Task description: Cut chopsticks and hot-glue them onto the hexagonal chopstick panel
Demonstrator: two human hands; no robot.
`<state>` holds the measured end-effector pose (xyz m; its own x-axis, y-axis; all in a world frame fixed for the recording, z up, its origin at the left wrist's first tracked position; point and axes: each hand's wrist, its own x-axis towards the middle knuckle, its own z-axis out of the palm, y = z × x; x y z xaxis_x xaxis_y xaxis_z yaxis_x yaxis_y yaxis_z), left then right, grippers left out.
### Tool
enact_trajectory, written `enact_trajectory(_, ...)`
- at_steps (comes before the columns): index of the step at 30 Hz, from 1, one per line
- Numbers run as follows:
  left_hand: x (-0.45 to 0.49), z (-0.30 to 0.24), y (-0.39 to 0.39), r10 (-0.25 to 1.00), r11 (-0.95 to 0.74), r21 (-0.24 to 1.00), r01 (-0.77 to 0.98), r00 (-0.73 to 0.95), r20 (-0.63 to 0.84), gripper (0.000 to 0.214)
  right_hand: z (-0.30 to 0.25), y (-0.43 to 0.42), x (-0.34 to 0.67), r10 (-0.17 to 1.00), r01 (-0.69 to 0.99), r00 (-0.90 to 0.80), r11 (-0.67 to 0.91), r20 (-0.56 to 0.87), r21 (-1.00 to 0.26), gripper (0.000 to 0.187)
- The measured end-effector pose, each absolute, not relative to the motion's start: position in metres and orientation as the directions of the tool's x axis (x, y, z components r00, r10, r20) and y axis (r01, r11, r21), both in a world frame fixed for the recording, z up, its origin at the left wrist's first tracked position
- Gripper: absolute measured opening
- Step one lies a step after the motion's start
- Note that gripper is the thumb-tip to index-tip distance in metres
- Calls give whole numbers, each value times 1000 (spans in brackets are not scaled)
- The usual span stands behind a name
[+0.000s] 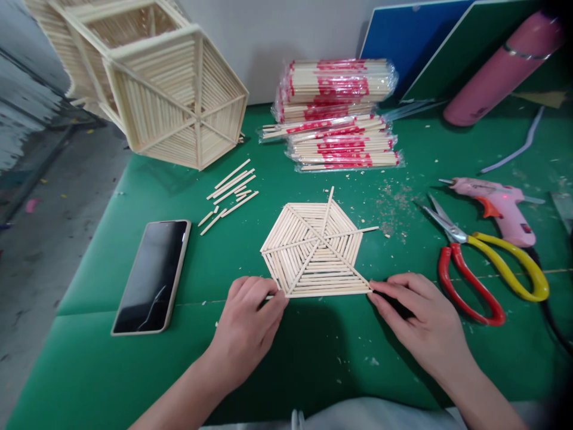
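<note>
A hexagonal web-like panel of thin wooden sticks point(320, 242) lies flat on the green table, with crossing spokes and rows of sticks between them. Two spoke ends stick out past its upper and right sides. Along its near edge runs a wooden stick point(329, 294). My left hand point(253, 313) pinches at this stick's left end, at the panel's lower left corner. At the lower right corner, the thumb and forefinger of my right hand point(418, 310) are closed on the other end. My fingers partly hide both corners.
Loose sticks point(233, 185) and a phone point(152, 278) lie to the left. A larger stick structure point(179, 89) stands behind. Wrapped stick bundles point(342, 113) are at the back. Red-and-yellow-handled scissors point(456, 233), a pink glue gun point(504, 203) and a pink bottle point(501, 71) are at right.
</note>
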<state>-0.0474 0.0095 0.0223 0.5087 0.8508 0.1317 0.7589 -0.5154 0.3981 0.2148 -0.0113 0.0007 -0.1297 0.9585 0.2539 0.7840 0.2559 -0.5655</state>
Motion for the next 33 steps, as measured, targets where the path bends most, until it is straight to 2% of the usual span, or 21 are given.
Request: enact_trajectory(33, -45, 15, 8, 857, -508, 483, 713, 474, 201, 12, 0, -11, 215, 962, 779, -124, 247, 245, -576, 16)
